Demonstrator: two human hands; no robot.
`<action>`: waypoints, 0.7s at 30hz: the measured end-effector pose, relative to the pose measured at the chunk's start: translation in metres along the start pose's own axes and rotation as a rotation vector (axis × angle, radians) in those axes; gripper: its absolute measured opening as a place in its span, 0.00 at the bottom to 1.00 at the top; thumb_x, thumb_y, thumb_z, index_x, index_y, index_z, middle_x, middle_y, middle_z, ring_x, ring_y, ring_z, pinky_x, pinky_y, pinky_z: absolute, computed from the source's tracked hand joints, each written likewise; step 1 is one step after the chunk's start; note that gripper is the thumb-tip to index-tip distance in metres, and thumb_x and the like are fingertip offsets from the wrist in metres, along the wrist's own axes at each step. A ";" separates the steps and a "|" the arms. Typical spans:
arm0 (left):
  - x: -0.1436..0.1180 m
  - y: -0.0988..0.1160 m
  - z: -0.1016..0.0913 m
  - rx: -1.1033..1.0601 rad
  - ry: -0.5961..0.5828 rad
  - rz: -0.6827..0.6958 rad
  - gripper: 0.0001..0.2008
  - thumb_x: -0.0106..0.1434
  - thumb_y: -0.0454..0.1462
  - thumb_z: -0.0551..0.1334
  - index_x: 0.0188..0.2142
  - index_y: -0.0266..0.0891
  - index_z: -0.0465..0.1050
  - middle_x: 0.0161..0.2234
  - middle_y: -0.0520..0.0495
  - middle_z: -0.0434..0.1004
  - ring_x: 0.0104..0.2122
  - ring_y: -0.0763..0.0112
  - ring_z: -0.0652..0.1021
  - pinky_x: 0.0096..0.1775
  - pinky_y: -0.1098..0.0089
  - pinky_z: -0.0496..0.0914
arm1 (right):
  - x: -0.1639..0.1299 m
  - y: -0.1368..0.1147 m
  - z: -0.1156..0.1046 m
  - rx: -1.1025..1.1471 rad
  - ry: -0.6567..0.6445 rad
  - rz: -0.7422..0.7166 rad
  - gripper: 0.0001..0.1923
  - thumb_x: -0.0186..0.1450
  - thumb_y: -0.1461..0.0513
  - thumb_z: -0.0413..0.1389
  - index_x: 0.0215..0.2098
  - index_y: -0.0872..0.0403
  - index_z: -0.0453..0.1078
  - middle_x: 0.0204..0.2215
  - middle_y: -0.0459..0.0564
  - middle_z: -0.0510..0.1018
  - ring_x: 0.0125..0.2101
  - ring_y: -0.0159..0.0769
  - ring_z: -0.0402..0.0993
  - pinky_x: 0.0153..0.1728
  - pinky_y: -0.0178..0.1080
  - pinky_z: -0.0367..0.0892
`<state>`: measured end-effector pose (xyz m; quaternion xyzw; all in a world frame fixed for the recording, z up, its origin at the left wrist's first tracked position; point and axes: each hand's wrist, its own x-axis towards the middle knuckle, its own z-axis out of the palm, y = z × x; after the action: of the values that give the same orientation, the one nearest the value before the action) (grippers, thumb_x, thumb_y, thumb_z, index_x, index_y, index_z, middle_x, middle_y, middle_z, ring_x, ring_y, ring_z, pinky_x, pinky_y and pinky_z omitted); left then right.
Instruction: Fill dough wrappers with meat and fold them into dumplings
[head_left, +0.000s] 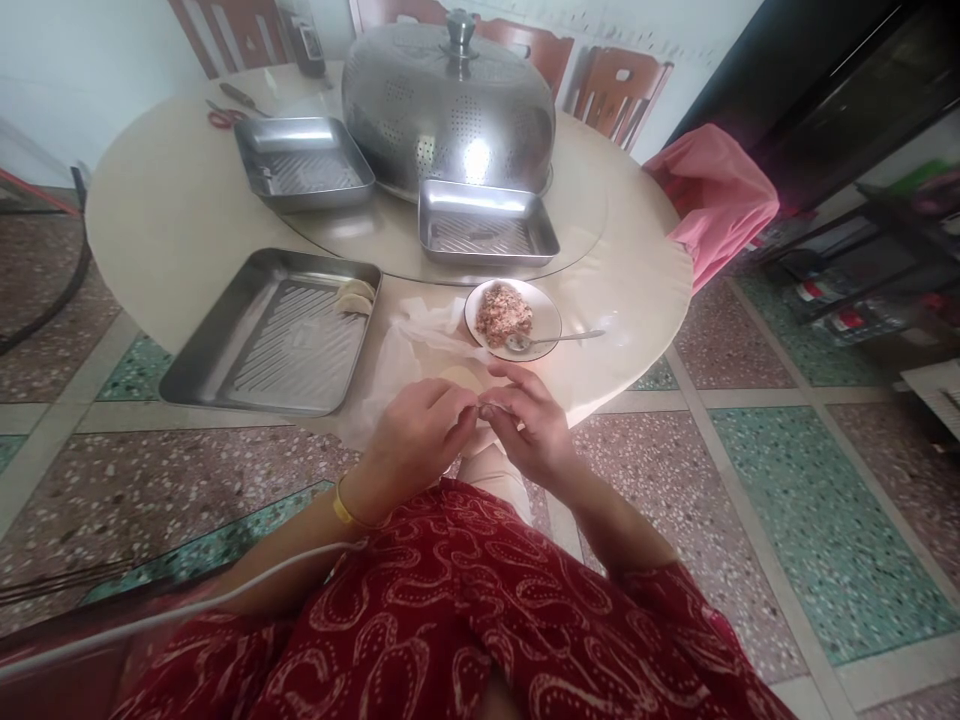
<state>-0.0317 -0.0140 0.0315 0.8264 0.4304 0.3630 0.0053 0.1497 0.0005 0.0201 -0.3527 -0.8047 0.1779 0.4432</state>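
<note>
My left hand (424, 430) and my right hand (529, 420) meet at the table's near edge, fingers pinched together. Between their fingertips is a dumpling (491, 407), of which only a pale edge shows; the fingers hide the rest. Just beyond, a round dough wrapper (461, 378) lies by crumpled translucent plastic (401, 350). A plate (551, 312) holds minced filling (504, 315), with a metal spoon (577, 336) resting in it, handle to the right. To the left, a large metal tray (202, 375) has folded dumplings (354, 297) in its far right corner.
Two smaller metal trays (304, 175) (487, 235) stand farther back, before a big perforated steel dome lid (450, 100). Red-handled scissors (225, 117), a knife (238, 95) and a dark bottle (307, 45) are at the far left. A pink bag (724, 200) hangs at the table's right edge.
</note>
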 end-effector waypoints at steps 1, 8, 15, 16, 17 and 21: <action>0.000 0.000 -0.001 0.000 0.005 -0.002 0.07 0.68 0.33 0.56 0.33 0.39 0.70 0.31 0.47 0.78 0.32 0.69 0.76 0.36 0.68 0.71 | 0.000 0.000 0.000 -0.004 0.007 -0.007 0.07 0.69 0.65 0.53 0.41 0.51 0.72 0.48 0.54 0.75 0.53 0.42 0.74 0.44 0.45 0.80; -0.002 -0.003 -0.002 -0.108 -0.003 -0.075 0.02 0.67 0.34 0.59 0.36 0.38 0.69 0.31 0.49 0.77 0.31 0.71 0.76 0.35 0.70 0.69 | 0.001 0.002 0.001 0.003 0.030 -0.012 0.05 0.69 0.65 0.53 0.40 0.51 0.71 0.46 0.54 0.75 0.53 0.42 0.74 0.44 0.45 0.80; -0.002 -0.002 -0.006 -0.177 -0.010 -0.152 0.06 0.67 0.36 0.58 0.33 0.38 0.69 0.28 0.51 0.74 0.28 0.74 0.73 0.33 0.72 0.67 | 0.002 0.004 0.002 0.028 0.031 -0.007 0.04 0.69 0.65 0.54 0.39 0.51 0.70 0.47 0.55 0.73 0.52 0.41 0.74 0.45 0.45 0.80; -0.002 -0.003 -0.007 -0.216 -0.023 -0.191 0.05 0.66 0.37 0.60 0.37 0.38 0.71 0.29 0.51 0.74 0.28 0.74 0.73 0.33 0.72 0.68 | 0.002 0.004 0.001 0.041 0.026 -0.005 0.04 0.69 0.65 0.54 0.39 0.51 0.70 0.47 0.54 0.73 0.53 0.41 0.74 0.45 0.45 0.79; -0.002 -0.004 -0.006 -0.274 -0.045 -0.242 0.08 0.64 0.39 0.62 0.41 0.38 0.71 0.31 0.50 0.75 0.29 0.74 0.73 0.33 0.72 0.68 | 0.002 0.005 0.001 0.056 0.014 0.007 0.04 0.69 0.65 0.54 0.39 0.50 0.70 0.47 0.53 0.73 0.53 0.41 0.73 0.46 0.45 0.79; -0.003 -0.008 0.008 -0.737 -0.156 -0.473 0.23 0.61 0.42 0.65 0.56 0.44 0.66 0.47 0.46 0.74 0.28 0.78 0.73 0.30 0.74 0.70 | 0.010 0.011 -0.003 0.196 -0.116 0.126 0.06 0.69 0.63 0.54 0.44 0.48 0.69 0.52 0.51 0.71 0.51 0.38 0.74 0.46 0.45 0.78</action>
<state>-0.0337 -0.0089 0.0217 0.6730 0.4477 0.4176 0.4151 0.1531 0.0150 0.0212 -0.3465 -0.7839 0.3032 0.4165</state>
